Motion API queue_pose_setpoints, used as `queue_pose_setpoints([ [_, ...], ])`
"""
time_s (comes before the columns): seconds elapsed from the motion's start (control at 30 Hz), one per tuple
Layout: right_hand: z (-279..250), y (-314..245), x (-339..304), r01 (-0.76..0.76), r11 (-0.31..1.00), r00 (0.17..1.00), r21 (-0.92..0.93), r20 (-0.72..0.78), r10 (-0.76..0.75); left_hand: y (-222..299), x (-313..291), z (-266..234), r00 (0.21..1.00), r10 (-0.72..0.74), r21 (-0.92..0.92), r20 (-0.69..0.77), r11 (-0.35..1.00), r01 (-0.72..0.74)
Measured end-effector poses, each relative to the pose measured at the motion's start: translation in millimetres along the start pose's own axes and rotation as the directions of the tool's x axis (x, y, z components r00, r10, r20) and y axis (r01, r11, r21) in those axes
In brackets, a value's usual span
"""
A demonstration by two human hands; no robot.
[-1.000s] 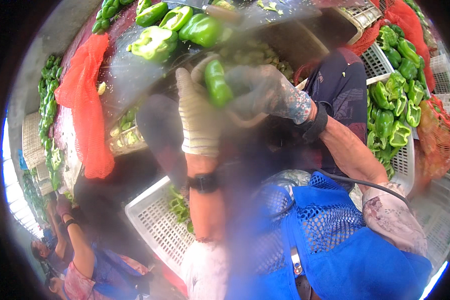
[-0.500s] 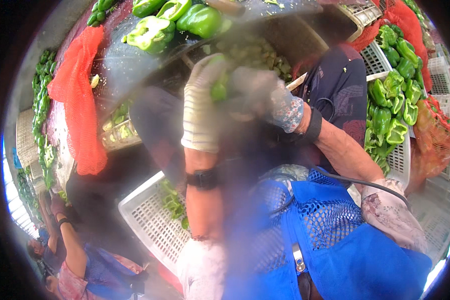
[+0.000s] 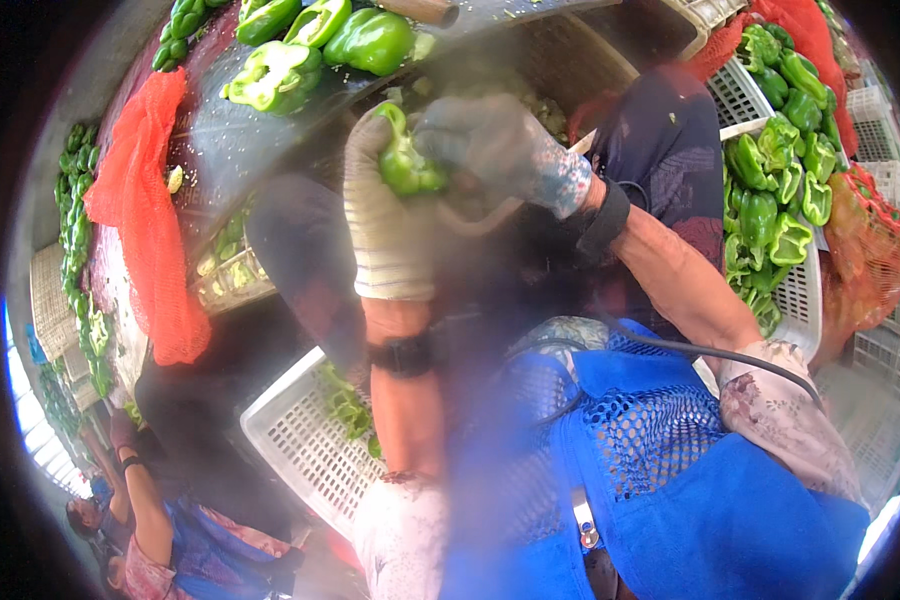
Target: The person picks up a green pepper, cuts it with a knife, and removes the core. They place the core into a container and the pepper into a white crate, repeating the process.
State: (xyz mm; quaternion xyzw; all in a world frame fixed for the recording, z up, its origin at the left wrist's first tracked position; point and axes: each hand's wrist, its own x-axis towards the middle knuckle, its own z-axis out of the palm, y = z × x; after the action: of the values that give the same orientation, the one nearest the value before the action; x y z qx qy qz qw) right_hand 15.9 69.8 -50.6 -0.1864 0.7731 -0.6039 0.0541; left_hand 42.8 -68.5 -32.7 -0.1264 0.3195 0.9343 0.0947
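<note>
In front of my body, my left hand (image 3: 390, 205), in a pale striped glove, is closed around an opened green bell pepper (image 3: 407, 165). The pepper stands up from the grip, its cut rim showing. My right hand (image 3: 495, 150), in a dark grey glove with a flowered cuff, is closed against the pepper's right side. Whatever its fingers hold is hidden and hazy. Beyond both hands lies a dark work board (image 3: 225, 135) bearing a whole green pepper (image 3: 370, 42) and cut pepper halves (image 3: 275, 78).
A red mesh bag (image 3: 145, 220) drapes over the board's left side. At right stands a white crate (image 3: 798, 300) heaped with green peppers. Another white crate (image 3: 300, 425), holding green pieces, sits by my left forearm. A wooden handle (image 3: 425, 10) lies at the far edge. Other people (image 3: 160, 540) sit at lower left.
The pepper in my left hand now shows more of its cut side. My right hand has moved slightly left and up against it. The whole view has shifted a little.
</note>
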Motion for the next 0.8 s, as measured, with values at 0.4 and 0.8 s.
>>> queue_pose_setpoints([
  [0.4,4,13,8,0.601,0.726,0.796,-0.335,0.165,-0.582,11,11,-24,1.000,0.004,-0.152,-0.024,0.988,-0.008],
  [0.8,-1,-13,2,0.226,0.707,0.912,-0.670,0.401,0.088,-10,18,-34,0.986,0.113,0.343,-0.122,0.937,-0.065],
])
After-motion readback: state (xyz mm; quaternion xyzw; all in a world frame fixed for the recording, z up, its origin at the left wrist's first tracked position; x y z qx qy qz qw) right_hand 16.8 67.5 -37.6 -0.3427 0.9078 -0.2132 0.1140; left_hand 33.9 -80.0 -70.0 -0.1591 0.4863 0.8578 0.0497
